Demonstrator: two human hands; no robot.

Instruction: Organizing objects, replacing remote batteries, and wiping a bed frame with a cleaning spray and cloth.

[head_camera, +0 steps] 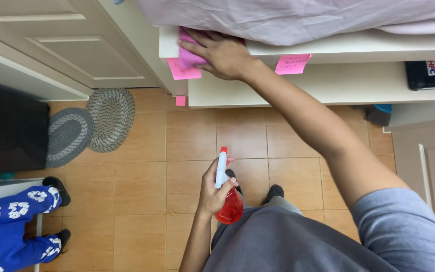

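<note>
Over tan tiled floor (142, 186): right hand (222, 53) flat, pressing pink cloth (190, 55) onto white shelf edge (353, 50); left hand (212, 189) gripping red spray bottle (227, 201).

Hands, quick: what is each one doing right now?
Left hand: closed around a red spray bottle, held upright.
Right hand: pressed flat on a pink cloth against the white shelf edge.
</note>
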